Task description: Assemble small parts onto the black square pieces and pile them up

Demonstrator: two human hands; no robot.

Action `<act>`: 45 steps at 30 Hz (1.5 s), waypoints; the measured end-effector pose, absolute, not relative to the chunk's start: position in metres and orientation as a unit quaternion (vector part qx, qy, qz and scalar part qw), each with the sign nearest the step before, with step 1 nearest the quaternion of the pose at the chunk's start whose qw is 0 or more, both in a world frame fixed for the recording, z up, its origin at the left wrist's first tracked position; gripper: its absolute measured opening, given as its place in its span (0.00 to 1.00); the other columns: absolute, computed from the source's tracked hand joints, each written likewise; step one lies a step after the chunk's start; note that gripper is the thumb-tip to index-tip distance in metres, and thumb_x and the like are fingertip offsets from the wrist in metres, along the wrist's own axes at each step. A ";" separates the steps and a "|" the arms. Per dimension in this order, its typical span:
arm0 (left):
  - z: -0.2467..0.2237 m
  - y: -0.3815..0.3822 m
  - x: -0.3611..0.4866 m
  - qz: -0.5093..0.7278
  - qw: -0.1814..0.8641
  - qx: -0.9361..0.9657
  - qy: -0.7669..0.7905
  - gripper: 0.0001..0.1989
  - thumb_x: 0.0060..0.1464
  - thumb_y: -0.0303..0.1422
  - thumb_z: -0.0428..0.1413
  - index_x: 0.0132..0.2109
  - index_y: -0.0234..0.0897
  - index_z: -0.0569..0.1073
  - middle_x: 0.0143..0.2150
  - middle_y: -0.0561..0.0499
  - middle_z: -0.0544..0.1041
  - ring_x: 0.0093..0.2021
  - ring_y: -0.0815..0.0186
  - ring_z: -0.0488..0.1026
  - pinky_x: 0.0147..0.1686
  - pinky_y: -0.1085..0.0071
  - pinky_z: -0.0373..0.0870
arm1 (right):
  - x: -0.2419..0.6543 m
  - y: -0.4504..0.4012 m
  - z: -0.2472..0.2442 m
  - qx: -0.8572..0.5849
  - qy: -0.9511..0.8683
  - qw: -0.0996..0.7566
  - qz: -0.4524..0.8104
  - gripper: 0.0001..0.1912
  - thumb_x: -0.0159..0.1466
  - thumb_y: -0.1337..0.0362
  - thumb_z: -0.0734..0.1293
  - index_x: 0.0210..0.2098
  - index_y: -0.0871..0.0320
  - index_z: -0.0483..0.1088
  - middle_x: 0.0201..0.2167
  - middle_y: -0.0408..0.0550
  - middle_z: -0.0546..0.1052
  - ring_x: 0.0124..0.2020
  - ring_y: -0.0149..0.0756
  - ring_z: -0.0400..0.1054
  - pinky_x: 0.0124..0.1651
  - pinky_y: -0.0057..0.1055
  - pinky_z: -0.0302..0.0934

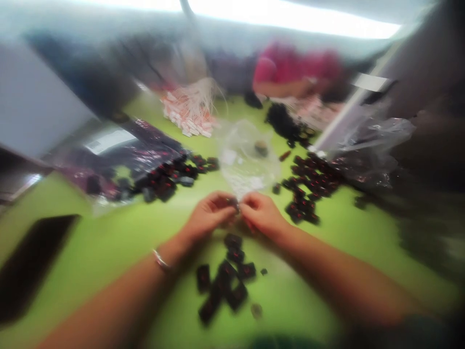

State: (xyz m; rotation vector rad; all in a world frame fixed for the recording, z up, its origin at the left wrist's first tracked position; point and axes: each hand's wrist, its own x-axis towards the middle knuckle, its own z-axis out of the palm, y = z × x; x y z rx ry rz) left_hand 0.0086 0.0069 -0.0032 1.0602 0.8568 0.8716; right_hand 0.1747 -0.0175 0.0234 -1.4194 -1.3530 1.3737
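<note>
My left hand [214, 213] and my right hand [262, 213] meet at the middle of the green table. The left fingers pinch a small dark piece [234, 204], blurred and mostly covered by the fingertips. My right thumb and fingers are closed against it from the other side; what they grip is hidden. Just beyond the hands lies a clear plastic bag [249, 165] with small white pieces in it. Below the hands, several black square parts [227, 274] with red marks lie in a loose group.
Black parts also lie in a pile on the left [167, 179], by a plastic bag [119, 148], and in a pile on the right [308, 184]. A bundle of white wires [198, 106] sits farther back. Across the table is a person in a pink top [286, 70].
</note>
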 end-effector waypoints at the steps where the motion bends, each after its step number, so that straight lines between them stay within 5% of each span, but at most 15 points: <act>1: -0.004 0.006 0.010 0.392 0.684 0.480 0.385 0.18 0.43 0.33 0.66 0.43 0.34 0.73 0.30 0.50 0.78 0.25 0.68 0.74 0.25 0.73 0.70 | 0.174 -0.017 0.021 -0.558 -0.536 0.365 0.518 0.05 0.56 0.64 0.63 0.25 0.56 0.61 0.13 0.33 0.64 0.10 0.24 0.57 0.12 0.21 0.51; 8: -0.005 0.006 0.013 0.397 0.617 0.547 0.403 0.16 0.47 0.33 0.64 0.43 0.33 0.74 0.29 0.50 0.78 0.26 0.69 0.73 0.27 0.73 0.70 | 0.169 -0.011 0.014 -0.583 -0.596 0.404 0.377 0.08 0.52 0.69 0.62 0.18 0.57 0.58 0.16 0.37 0.63 0.20 0.25 0.56 0.22 0.23 0.53; 16: -0.004 0.012 0.006 0.361 0.691 0.497 0.381 0.20 0.47 0.36 0.64 0.46 0.34 0.72 0.29 0.49 0.78 0.26 0.68 0.74 0.27 0.73 0.69 | 0.175 -0.016 0.024 -0.526 -0.507 0.382 0.566 0.08 0.58 0.61 0.63 0.25 0.57 0.63 0.13 0.35 0.67 0.11 0.23 0.58 0.14 0.21 0.52; 26: -0.005 0.012 0.004 0.363 0.669 0.534 0.368 0.14 0.45 0.32 0.65 0.40 0.35 0.75 0.32 0.50 0.79 0.28 0.68 0.74 0.31 0.71 0.71 | 0.178 -0.018 0.029 -0.530 -0.521 0.353 0.568 0.07 0.56 0.66 0.61 0.23 0.57 0.61 0.10 0.33 0.64 0.10 0.23 0.56 0.15 0.20 0.52; 34: -0.005 0.009 0.005 0.350 0.614 0.598 0.376 0.12 0.46 0.33 0.64 0.40 0.35 0.77 0.33 0.49 0.79 0.32 0.66 0.75 0.35 0.69 0.72 | 0.176 -0.012 0.019 -0.585 -0.634 0.342 0.373 0.09 0.52 0.71 0.63 0.18 0.57 0.59 0.14 0.36 0.64 0.18 0.25 0.58 0.21 0.23 0.51; 45: -0.010 0.016 0.002 0.363 0.710 0.499 0.339 0.16 0.47 0.32 0.64 0.44 0.35 0.73 0.34 0.50 0.79 0.31 0.67 0.76 0.31 0.74 0.72 | 0.179 -0.016 0.037 -0.519 -0.521 0.354 0.578 0.06 0.57 0.67 0.63 0.24 0.58 0.62 0.12 0.36 0.68 0.13 0.24 0.62 0.19 0.20 0.57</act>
